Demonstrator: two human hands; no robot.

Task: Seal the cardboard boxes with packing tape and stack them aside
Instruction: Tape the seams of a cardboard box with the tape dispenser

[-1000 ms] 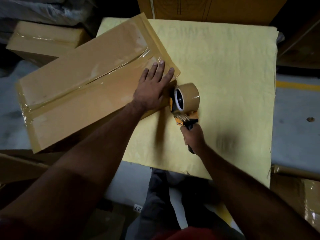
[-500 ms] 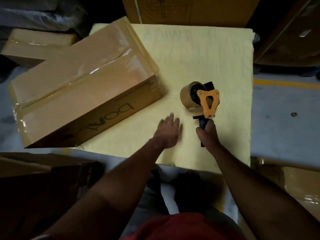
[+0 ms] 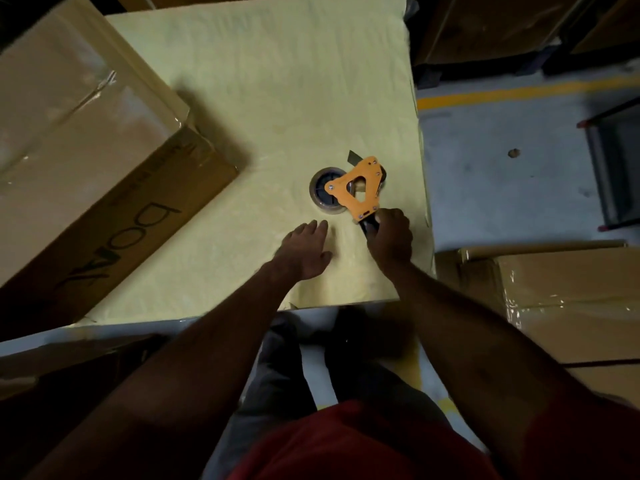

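A long taped cardboard box (image 3: 86,150) with dark lettering on its side lies at the left of the yellow-covered table (image 3: 277,81), partly over the table's edge. An orange tape dispenser (image 3: 360,190) with a brown tape roll (image 3: 323,195) lies on its side on the table near the right edge. My right hand (image 3: 389,237) grips the dispenser's black handle. My left hand (image 3: 306,251) rests flat on the yellow cover just left of it, fingers straight, holding nothing and apart from the box.
A taped cardboard box (image 3: 561,299) stands low at the right, beside the table. More brown boxes (image 3: 485,26) stand behind. The grey floor has a yellow line (image 3: 519,93), and a dark metal frame (image 3: 613,168) is at the far right.
My left hand came off the box's end and now rests on the table. My right hand laid the dispenser on its side, away from the box.
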